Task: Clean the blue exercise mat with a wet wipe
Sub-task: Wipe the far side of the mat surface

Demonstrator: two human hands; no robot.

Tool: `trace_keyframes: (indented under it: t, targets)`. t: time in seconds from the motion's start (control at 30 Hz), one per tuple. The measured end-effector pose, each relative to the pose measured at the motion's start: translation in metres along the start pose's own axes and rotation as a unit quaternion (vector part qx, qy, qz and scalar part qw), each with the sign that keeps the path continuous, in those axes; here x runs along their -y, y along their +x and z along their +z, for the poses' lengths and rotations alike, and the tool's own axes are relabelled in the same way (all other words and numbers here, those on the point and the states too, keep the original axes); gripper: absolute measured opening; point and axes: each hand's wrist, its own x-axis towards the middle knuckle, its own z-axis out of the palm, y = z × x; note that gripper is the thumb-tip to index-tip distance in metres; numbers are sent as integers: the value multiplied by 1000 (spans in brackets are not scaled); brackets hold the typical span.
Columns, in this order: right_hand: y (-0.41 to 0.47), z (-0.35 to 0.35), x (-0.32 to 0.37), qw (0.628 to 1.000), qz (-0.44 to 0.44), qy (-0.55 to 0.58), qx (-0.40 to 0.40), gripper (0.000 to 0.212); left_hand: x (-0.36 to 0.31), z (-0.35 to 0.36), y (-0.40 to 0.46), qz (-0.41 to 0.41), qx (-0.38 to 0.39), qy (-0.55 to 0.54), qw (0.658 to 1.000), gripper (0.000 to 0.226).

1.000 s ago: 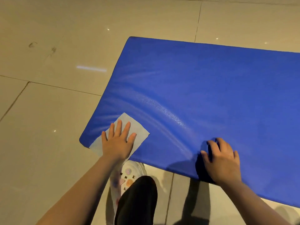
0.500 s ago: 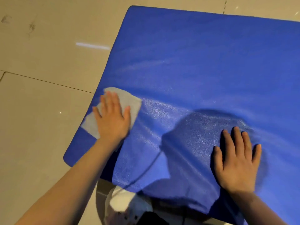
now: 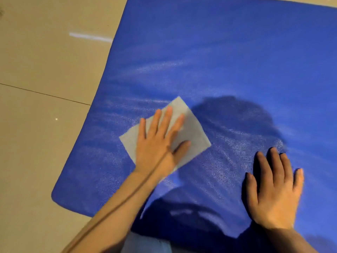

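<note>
Mat [image 3: 228, 61] lies flat on tile floor [image 3: 45, 70], near corner at lower left. L hand [image 3: 160, 145] flat on wipe [image 3: 193, 132], fingers straight & slightly spread, pressing not pinching; wipe sits on mat's near-left part. R hand [image 3: 275, 194] flat on bare mat, fingers straight, bracing. Risks: wipe isn't gripped so it may bunch/slip out under palm on a fast stroke; mat may slide on smooth tile if R hand eases off; far area likely missed w/o shifting
</note>
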Motion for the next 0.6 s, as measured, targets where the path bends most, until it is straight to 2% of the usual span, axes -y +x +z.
trace_keyframes:
  t: [0.07, 0.13, 0.6]
  targets:
    - [1, -3, 2, 1000, 13, 5, 22, 57, 41, -5, 6, -108, 7, 8, 994, 69]
    - [3, -6, 5, 999, 28, 1, 44, 58, 59, -6, 8, -149, 11, -5, 989, 71]
    - [3, -1, 2, 997, 16, -58, 53, 55, 55, -11, 10, -143, 9, -38, 989, 73]
